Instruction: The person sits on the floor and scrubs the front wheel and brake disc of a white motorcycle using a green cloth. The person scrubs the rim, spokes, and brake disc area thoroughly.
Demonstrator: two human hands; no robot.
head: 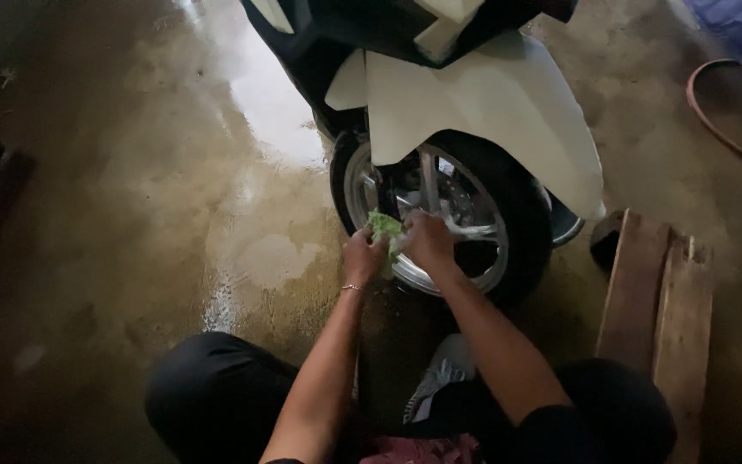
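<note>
Head view shows both hands at a scooter's silver spoked front wheel [440, 219]. Left hand [364, 256] fingers pinch a green scrubbing cloth [385, 227] against the rim; right hand [428, 241] fingers curl around a spoke. Wet concrete floor [173, 215] suggests washing is midway; wheel scrubbing remains.

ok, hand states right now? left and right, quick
Left hand: closed on a green cloth at the silver wheel rim.
Right hand: curled against the rim's spokes beside the cloth; whether it grips anything cannot be told.
</note>
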